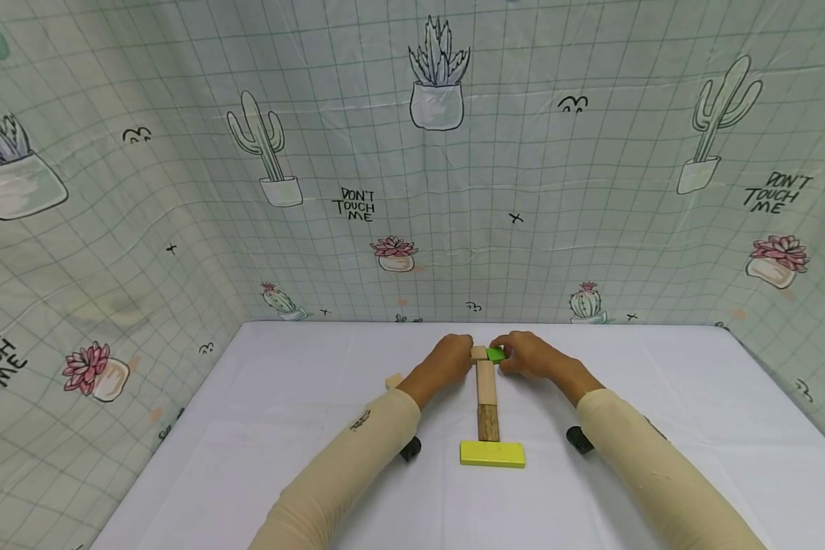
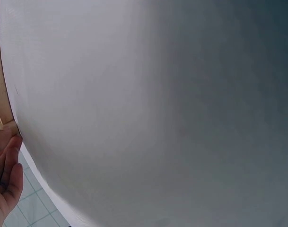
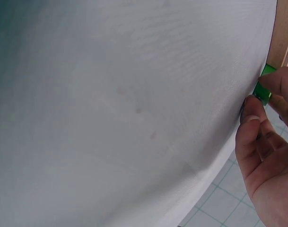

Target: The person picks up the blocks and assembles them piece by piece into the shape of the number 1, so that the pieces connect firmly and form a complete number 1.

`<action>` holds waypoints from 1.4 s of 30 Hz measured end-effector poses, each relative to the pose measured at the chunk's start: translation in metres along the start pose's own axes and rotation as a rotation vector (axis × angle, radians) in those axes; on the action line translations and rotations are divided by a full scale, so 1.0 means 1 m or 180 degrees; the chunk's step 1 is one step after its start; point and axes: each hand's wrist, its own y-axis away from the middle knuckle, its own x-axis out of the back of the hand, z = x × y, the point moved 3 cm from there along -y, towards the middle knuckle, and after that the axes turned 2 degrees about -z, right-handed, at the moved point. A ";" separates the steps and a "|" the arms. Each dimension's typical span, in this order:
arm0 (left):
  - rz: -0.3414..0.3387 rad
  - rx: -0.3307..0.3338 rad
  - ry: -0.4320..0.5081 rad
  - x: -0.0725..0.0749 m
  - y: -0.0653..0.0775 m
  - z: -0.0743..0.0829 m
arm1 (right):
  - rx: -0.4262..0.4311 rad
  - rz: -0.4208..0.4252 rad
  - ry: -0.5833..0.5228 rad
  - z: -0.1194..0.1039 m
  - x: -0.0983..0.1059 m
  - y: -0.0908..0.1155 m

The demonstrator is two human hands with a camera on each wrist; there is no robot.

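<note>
On the white table, a row of blocks runs away from me in the head view. A yellow block (image 1: 492, 454) lies crosswise at the near end. Beyond it come a dark-grained wooden block (image 1: 488, 423), a long pale wooden block (image 1: 486, 383) and a small pale wooden block (image 1: 479, 353) at the far end. My left hand (image 1: 450, 359) pinches that small block from its left side, fingertips at its end in the left wrist view. A green block (image 1: 496, 354) sits right beside it, between the thumb and fingers of my right hand (image 3: 271, 137).
Another pale wooden piece (image 1: 393, 380) lies left of the row, partly hidden by my left forearm. Small black devices show under both sleeves, the right one (image 1: 580, 440) more fully. Behind the table's far edge hangs a checked cloth (image 1: 481, 260) with plant drawings.
</note>
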 end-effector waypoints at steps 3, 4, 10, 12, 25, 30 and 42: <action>0.0003 0.0015 0.0021 0.000 0.001 0.000 | 0.0000 0.0008 0.0003 -0.001 0.000 -0.001; 0.0000 0.0025 0.0014 0.000 0.001 -0.001 | 0.0000 0.0010 0.0007 -0.001 -0.001 -0.001; -0.0035 0.0098 -0.0064 -0.001 0.000 -0.002 | -0.0008 0.0007 -0.0007 -0.002 -0.001 -0.002; -0.0046 0.0126 -0.0072 -0.001 0.000 -0.003 | -0.0002 -0.0001 -0.0019 -0.003 -0.002 -0.002; -0.0105 0.0297 -0.0042 0.003 0.007 -0.008 | 0.0011 0.0028 0.0026 -0.004 -0.002 -0.003; -0.0062 0.0270 0.0063 0.005 0.011 -0.010 | -0.0022 0.0024 0.0045 -0.004 -0.002 -0.003; -0.0106 0.0216 -0.0154 0.009 0.019 -0.015 | -0.0097 -0.0015 0.0031 0.000 -0.002 0.000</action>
